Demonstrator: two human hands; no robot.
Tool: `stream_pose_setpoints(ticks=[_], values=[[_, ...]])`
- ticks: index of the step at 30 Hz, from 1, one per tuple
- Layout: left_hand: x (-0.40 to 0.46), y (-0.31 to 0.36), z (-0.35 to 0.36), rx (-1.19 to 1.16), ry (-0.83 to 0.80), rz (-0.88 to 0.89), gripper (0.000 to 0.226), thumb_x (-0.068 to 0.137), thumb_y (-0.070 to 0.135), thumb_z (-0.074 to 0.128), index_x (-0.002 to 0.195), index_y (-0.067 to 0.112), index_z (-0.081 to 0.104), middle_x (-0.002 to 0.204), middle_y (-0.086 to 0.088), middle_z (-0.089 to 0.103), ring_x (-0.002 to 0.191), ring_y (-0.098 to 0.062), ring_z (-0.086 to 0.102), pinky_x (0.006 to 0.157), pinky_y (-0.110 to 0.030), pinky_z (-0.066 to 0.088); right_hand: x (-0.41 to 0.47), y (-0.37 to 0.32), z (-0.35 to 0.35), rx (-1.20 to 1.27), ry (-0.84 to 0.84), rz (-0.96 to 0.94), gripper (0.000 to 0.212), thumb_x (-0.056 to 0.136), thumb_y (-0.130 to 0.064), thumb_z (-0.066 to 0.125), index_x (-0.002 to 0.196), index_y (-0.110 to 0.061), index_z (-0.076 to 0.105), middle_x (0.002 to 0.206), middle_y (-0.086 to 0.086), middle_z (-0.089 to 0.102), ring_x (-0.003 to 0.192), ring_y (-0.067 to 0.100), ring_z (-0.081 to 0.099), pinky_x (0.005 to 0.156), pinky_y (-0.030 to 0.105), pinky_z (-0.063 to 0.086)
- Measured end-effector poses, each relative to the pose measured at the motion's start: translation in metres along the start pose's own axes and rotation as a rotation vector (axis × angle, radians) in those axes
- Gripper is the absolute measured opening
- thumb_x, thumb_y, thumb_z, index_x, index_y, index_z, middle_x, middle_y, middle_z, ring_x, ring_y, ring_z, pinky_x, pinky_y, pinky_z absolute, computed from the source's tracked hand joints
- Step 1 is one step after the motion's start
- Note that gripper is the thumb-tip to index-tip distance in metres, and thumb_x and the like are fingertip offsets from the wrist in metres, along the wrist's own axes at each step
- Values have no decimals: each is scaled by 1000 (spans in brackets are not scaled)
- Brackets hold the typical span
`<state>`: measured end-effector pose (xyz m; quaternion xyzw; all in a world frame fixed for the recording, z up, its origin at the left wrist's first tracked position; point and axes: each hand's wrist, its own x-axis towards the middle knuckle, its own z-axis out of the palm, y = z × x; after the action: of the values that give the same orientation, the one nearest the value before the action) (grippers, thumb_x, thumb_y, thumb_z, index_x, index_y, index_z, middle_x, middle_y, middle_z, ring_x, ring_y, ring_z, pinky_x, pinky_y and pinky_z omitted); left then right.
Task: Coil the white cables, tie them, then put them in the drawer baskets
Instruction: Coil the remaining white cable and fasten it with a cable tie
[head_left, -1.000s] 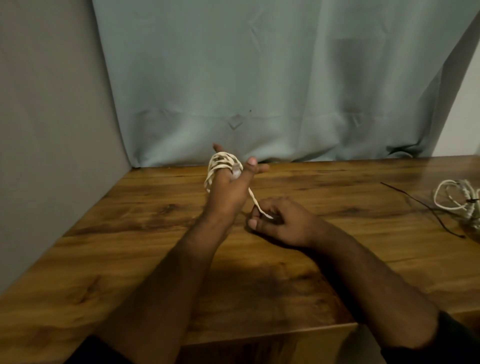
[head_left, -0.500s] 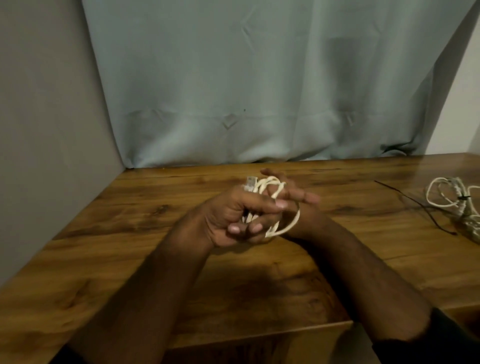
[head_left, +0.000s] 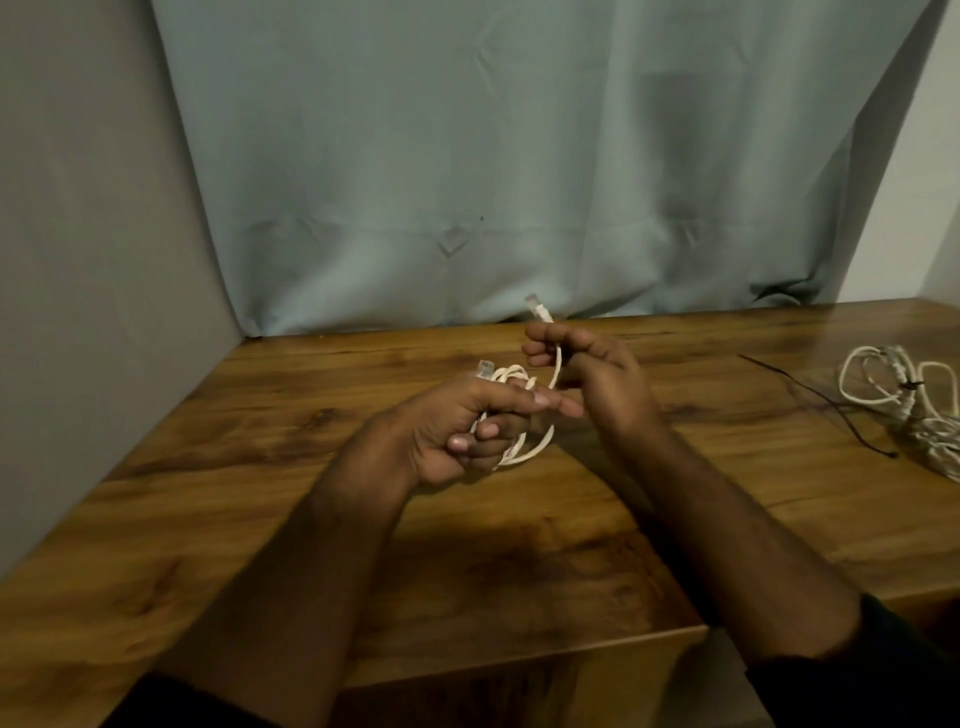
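coiled white cable (head_left: 511, 415) held above wooden table (head_left: 260, 467), loose end now pulled up.
left hand (head_left: 457, 431) fingers curled round coil slipped off since a second ago; right hand (head_left: 587, 374) pinching plug end (head_left: 537, 307), likely starting the tie; more white cables (head_left: 904, 395) far right.

coil (head_left: 511, 415) in hands, cables (head_left: 904, 395) right on table (head_left: 260, 493)
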<state>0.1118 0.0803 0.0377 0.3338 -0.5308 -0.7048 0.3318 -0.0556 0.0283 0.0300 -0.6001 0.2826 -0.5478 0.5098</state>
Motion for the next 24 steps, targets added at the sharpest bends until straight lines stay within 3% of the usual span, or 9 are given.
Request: stream_pose_setpoints(ticks=[4, 7, 9, 11, 13, 18, 19, 21, 24], values=[[1, 1, -3, -174, 65, 100, 36, 88, 11, 54, 118, -3, 69, 40, 7, 34, 23, -2, 26, 33, -18, 8, 1, 1, -2, -33, -4, -144, 25, 103, 5, 44, 118, 2, 64, 93, 8, 69, 82, 10, 68, 79, 28, 57], [2, 5, -11, -302, 139, 191, 33, 84, 5, 46, 103, -4, 72, 36, 8, 33, 20, -2, 26, 33, -17, 6, 5, 8, -6, -143, -29, -300, 20, 104, 2, 50, 121, -8, 47, 87, 8, 67, 67, 14, 62, 66, 26, 53], [2, 3, -16, -317, 170, 204, 30, 81, 4, 46, 92, -2, 73, 35, 8, 32, 20, -2, 26, 33, -15, 6, 7, 14, -6, -266, -80, -405, 24, 105, -5, 52, 125, -15, 47, 88, 15, 70, 67, 25, 61, 65, 37, 53], [2, 0, -17, -284, 176, 184, 30, 80, 5, 46, 84, 1, 75, 35, 9, 31, 20, -2, 25, 33, -16, 6, 7, 18, -4, -432, -96, -491, 25, 102, -12, 56, 127, -18, 56, 88, 7, 71, 79, 23, 68, 71, 42, 56], [3, -3, -15, -238, 157, 164, 30, 80, 6, 46, 79, 4, 76, 35, 9, 32, 20, -2, 25, 34, -17, 6, 7, 18, -1, -489, -83, -530, 19, 99, -14, 60, 117, -19, 67, 100, -7, 73, 94, 10, 71, 80, 34, 56], [4, -6, -9, -82, 44, 163, 17, 86, 10, 65, 96, 6, 77, 39, 8, 35, 23, 0, 27, 35, -18, 10, 9, 15, -2, -272, -190, -438, 16, 96, -10, 66, 109, -15, 74, 132, 13, 62, 125, 20, 61, 101, 36, 54], [4, -7, -10, -99, -19, 193, 22, 85, 17, 75, 104, 6, 74, 42, 7, 39, 25, 1, 30, 33, -16, 14, 9, 14, -3, -227, -220, -406, 18, 95, -5, 66, 110, -10, 73, 135, 16, 60, 128, 22, 59, 105, 37, 52], [4, -8, -14, -175, -148, 224, 64, 72, 43, 89, 117, 7, 60, 52, 4, 50, 29, 2, 38, 33, -13, 23, 7, 11, -2, -177, -257, -387, 22, 92, -1, 66, 111, -10, 72, 134, 19, 60, 128, 21, 58, 109, 37, 48], [6, -8, -14, -187, -213, 287, 111, 59, 72, 80, 131, -6, 44, 72, -3, 63, 37, 3, 46, 35, -10, 27, 7, 9, -1, -183, -254, -396, 20, 92, -7, 61, 107, -15, 72, 124, 21, 61, 119, 16, 59, 106, 32, 47]])
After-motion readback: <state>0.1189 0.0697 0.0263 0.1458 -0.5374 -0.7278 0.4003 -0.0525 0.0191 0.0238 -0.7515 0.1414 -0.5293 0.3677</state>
